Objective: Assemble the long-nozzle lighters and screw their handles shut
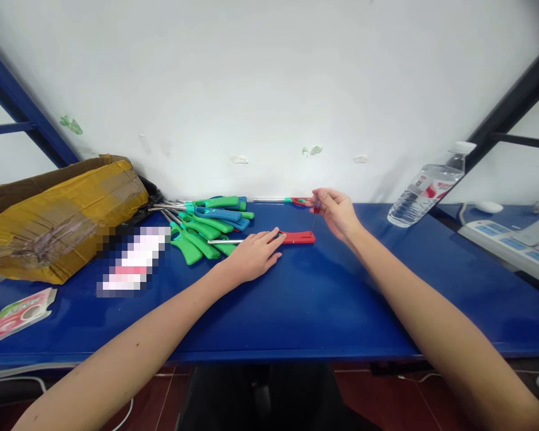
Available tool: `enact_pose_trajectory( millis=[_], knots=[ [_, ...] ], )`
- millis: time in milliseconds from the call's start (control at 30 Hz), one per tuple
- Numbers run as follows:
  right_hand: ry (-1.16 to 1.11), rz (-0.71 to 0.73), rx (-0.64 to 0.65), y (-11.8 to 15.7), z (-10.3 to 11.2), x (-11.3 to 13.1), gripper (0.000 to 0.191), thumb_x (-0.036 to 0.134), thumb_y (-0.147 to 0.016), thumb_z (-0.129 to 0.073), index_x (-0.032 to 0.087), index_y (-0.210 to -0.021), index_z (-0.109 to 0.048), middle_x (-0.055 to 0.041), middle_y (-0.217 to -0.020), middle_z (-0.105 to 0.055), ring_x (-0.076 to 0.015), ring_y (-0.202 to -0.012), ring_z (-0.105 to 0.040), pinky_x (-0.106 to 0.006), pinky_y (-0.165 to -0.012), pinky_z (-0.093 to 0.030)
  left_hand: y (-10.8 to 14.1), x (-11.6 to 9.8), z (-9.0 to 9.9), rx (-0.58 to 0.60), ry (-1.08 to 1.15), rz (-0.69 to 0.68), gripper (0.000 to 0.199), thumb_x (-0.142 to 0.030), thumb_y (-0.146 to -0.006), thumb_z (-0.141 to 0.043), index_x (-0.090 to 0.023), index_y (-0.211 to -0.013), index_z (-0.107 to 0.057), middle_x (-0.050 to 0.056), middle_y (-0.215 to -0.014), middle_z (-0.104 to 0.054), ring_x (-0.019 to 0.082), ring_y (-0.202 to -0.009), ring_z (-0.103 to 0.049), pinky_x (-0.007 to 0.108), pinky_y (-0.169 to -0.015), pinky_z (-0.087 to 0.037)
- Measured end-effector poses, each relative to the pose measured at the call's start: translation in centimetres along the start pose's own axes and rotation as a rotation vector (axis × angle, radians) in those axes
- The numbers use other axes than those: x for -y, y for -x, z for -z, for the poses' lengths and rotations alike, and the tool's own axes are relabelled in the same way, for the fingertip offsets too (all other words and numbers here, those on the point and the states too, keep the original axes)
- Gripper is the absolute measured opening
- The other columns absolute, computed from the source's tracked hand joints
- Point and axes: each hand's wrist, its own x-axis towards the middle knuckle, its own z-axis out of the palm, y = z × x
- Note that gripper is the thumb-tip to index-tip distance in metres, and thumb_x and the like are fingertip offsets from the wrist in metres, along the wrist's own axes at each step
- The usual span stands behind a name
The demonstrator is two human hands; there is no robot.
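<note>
A red long-necked lighter [299, 237] lies on the blue table, its metal tube pointing left. My left hand [257, 254] lies over its middle and holds it down against the table, fingers bent around it and hiding the trigger part. In a pinch, my right hand [336, 211] grips a small screwdriver [317, 209] with a reddish handle. The screwdriver's thin shaft points down to the right end of the lighter's red handle; whether the tip touches is too small to tell. Behind, near the wall, lies another red lighter [296, 201] with a green collar.
Several green lighters [206, 230] and some blue ones [222, 214] lie piled left of my hands. Further left are an open cardboard box [67, 221] and a torn packet [22, 314]. On the right stand a tilted water bottle [426, 188] and a power strip [512, 242].
</note>
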Motion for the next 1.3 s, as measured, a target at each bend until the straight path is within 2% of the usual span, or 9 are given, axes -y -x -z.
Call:
enact_pose_trajectory(
  millis=[133,333,533,633,833,1033,1200,1300],
  knots=[
    [-0.032,0.007,-0.015,0.2,-0.4,0.0,0.041,0.057,-0.064,-0.083,0.024,-0.084,-0.07,0.0011,-0.075,-0.064,-0.0133,-0.068,-0.064,-0.026,-0.061,-0.052,0.0,0.0,0.0,0.003,-0.009,0.001,0.048,-0.034,-0.104,-0.038,-0.013,-0.147,-0.043,0.018,-0.153,-0.042,0.031,-0.135,-0.047,0.045,-0.107,-0.042],
    [-0.113,-0.048,0.057,0.4,-0.1,-0.1,0.028,0.041,-0.073,-0.08,0.025,-0.094,-0.071,0.0049,-0.074,-0.054,-0.0078,-0.058,-0.051,-0.022,-0.055,-0.048,-0.1,-0.2,0.2,-0.001,0.013,-0.006,0.046,-0.032,-0.103,-0.037,-0.017,-0.146,-0.044,0.015,-0.151,-0.046,0.029,-0.135,-0.048,0.044,-0.106,-0.043],
    [-0.321,-0.173,0.143,0.7,0.1,0.5,0.025,0.049,-0.078,-0.07,0.025,-0.085,-0.069,0.0034,-0.065,-0.049,-0.0108,-0.055,-0.046,-0.026,-0.056,-0.049,-0.1,-0.1,0.4,-0.009,0.04,-0.005,0.044,-0.03,-0.102,-0.041,-0.017,-0.144,-0.048,0.015,-0.15,-0.047,0.029,-0.135,-0.047,0.044,-0.109,-0.042],
    [-0.294,-0.186,0.142,0.6,0.3,0.4,0.024,0.048,-0.077,-0.073,0.026,-0.081,-0.067,0.0036,-0.064,-0.052,-0.011,-0.055,-0.049,-0.026,-0.057,-0.05,-0.1,-0.2,0.4,-0.006,0.061,0.009,0.044,-0.029,-0.102,-0.043,-0.017,-0.143,-0.049,0.015,-0.149,-0.048,0.03,-0.137,-0.045,0.046,-0.112,-0.039],
    [-0.067,-0.08,0.07,-0.4,2.0,-0.2,0.044,0.057,-0.062,-0.085,0.021,-0.083,-0.071,-0.0003,-0.075,-0.071,-0.0142,-0.07,-0.068,-0.027,-0.069,-0.053,-0.2,-0.4,0.6,0.011,0.059,0.02,0.044,-0.027,-0.101,-0.044,-0.017,-0.144,-0.05,0.013,-0.149,-0.048,0.032,-0.142,-0.038,0.049,-0.116,-0.033],
    [0.114,0.024,0.102,-0.9,3.3,0.8,0.042,0.052,-0.063,-0.086,0.019,-0.085,-0.075,-0.0046,-0.076,-0.075,-0.0195,-0.078,-0.073,-0.034,-0.08,-0.056,-0.3,-0.3,0.3,0.019,0.081,0.012,0.044,-0.026,-0.102,-0.041,-0.017,-0.145,-0.048,0.014,-0.151,-0.045,0.031,-0.145,-0.034,0.05,-0.117,-0.031],
    [0.012,0.194,-0.11,-1.4,3.6,1.4,0.037,0.054,-0.067,-0.082,0.023,-0.085,-0.074,-0.0013,-0.088,-0.074,-0.0147,-0.083,-0.07,-0.027,-0.075,-0.055,-0.3,-0.2,0.3,0.022,0.116,0.018,0.045,-0.025,-0.101,-0.043,-0.018,-0.145,-0.048,0.015,-0.152,-0.044,0.032,-0.144,-0.035,0.051,-0.116,-0.031],
    [0.022,0.174,-0.194,-1.5,3.2,0.3,0.038,0.054,-0.067,-0.081,0.024,-0.089,-0.074,0.0019,-0.076,-0.069,-0.0114,-0.071,-0.065,-0.025,-0.07,-0.054,-0.2,-0.2,0.4,0.016,0.13,0.026,0.045,-0.025,-0.1,-0.045,-0.017,-0.145,-0.049,0.016,-0.152,-0.044,0.031,-0.143,-0.038,0.049,-0.116,-0.033]
  ],
)
